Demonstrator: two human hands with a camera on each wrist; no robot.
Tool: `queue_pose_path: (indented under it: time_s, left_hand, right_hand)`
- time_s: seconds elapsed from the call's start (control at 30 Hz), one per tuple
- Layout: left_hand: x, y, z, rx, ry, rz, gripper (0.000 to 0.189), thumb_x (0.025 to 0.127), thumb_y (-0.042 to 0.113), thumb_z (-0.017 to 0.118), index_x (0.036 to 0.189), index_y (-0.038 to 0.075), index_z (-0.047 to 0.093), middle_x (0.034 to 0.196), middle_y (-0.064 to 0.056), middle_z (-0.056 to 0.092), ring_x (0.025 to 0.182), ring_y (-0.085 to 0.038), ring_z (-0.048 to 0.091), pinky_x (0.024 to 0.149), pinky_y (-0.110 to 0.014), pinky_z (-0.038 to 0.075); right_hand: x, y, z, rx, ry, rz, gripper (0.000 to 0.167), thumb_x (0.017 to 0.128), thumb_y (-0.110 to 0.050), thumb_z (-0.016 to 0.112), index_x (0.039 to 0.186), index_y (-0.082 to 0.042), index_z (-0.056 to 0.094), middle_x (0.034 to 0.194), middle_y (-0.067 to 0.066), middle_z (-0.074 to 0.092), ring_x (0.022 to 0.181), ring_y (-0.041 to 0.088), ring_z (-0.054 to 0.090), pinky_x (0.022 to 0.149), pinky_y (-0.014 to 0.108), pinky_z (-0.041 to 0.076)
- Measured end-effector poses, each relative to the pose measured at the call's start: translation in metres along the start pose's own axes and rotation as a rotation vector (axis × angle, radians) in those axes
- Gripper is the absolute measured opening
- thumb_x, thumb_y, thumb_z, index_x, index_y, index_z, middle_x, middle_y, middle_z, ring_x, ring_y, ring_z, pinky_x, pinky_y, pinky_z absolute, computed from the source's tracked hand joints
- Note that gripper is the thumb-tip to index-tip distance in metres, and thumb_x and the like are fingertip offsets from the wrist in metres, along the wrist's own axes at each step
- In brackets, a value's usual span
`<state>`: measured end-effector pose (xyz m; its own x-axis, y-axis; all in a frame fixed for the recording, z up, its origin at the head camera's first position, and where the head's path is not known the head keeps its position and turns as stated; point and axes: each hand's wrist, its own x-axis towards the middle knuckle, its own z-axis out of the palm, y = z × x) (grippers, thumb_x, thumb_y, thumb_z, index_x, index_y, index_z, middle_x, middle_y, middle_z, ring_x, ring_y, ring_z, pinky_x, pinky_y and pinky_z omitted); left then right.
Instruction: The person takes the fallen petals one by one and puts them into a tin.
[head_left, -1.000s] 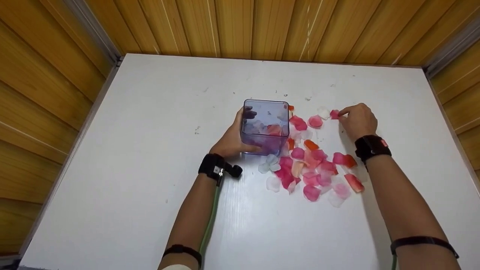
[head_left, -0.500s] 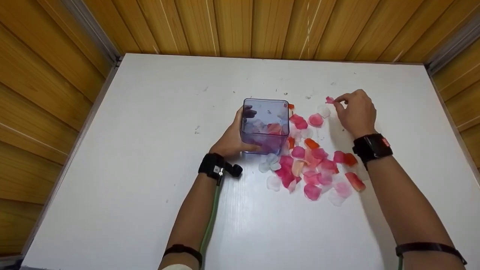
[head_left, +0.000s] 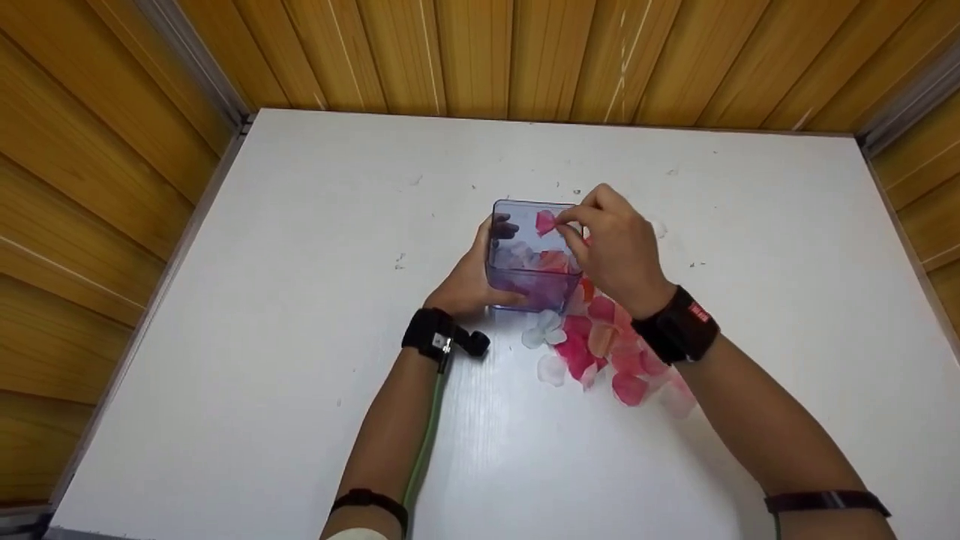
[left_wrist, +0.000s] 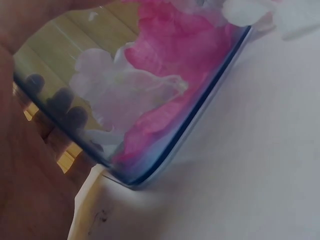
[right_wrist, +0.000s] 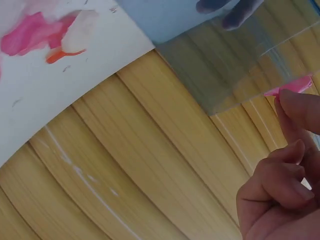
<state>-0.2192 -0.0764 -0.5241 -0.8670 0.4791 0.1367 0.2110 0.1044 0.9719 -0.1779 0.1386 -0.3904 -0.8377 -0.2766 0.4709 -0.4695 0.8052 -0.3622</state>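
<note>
My left hand (head_left: 466, 279) grips a clear bluish square container (head_left: 534, 291) from its left side, thumb across the near wall and fingers behind. Pink, white and peach petals (left_wrist: 170, 45) show through its wall in the left wrist view. Over the container's open top, my right hand (head_left: 619, 244) pinches a pink petal (head_left: 545, 222) between thumb and index finger. That petal (right_wrist: 295, 86) is also at the fingertips in the right wrist view. The other right fingers are curled.
Loose pink, red, orange and white petals (head_left: 628, 388) lie on the white table (head_left: 300, 300) right of and in front of the container, partly hidden by the right hand. A white flower-shaped piece (head_left: 544, 330) lies by its near corner. Wood-look panels (head_left: 547, 60) stand around the table.
My right hand has lifted the pink petal off the table at the right and carried it left over the container. My left hand keeps its grip in place.
</note>
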Motion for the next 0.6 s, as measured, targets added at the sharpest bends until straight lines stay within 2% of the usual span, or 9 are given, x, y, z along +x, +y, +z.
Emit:
queue_pose_path:
  time_s: [0.27,0.43,0.6]
  left_hand:
    - [0.003,-0.004,0.001,-0.046,-0.026,0.029,0.133,0.066,0.018,0.098,0.164,0.026,0.008,0.147,-0.003,0.048,0.128,-0.019,0.051,0.113,-0.038,0.039]
    - [0.002,-0.003,0.0,-0.015,-0.021,0.029,0.131,0.066,0.018,0.098,0.163,0.024,0.011,0.152,-0.006,0.044,0.135,-0.016,0.045,0.116,-0.035,0.036]
    - [0.002,-0.002,-0.001,-0.008,-0.018,0.027,0.131,0.065,0.02,0.099,0.163,0.023,0.011,0.156,-0.014,0.039,0.14,-0.017,0.043,0.118,-0.035,0.034]
  right_hand:
    - [0.005,-0.008,0.02,-0.06,-0.083,-0.011,0.013,0.089,-0.008,0.082,0.099,0.0,0.081,0.083,0.012,0.052,0.076,0.027,0.058,0.06,0.038,0.052]
    - [0.006,-0.003,0.015,-0.004,-0.099,0.017,0.014,0.091,-0.007,0.079,0.104,0.0,0.081,0.085,0.014,0.054,0.078,0.028,0.059,0.062,0.038,0.051]
    - [0.011,0.017,-0.001,0.073,-0.048,0.104,0.015,0.094,-0.004,0.075,0.108,0.001,0.079,0.088,0.017,0.056,0.084,0.032,0.059,0.07,0.039,0.047]
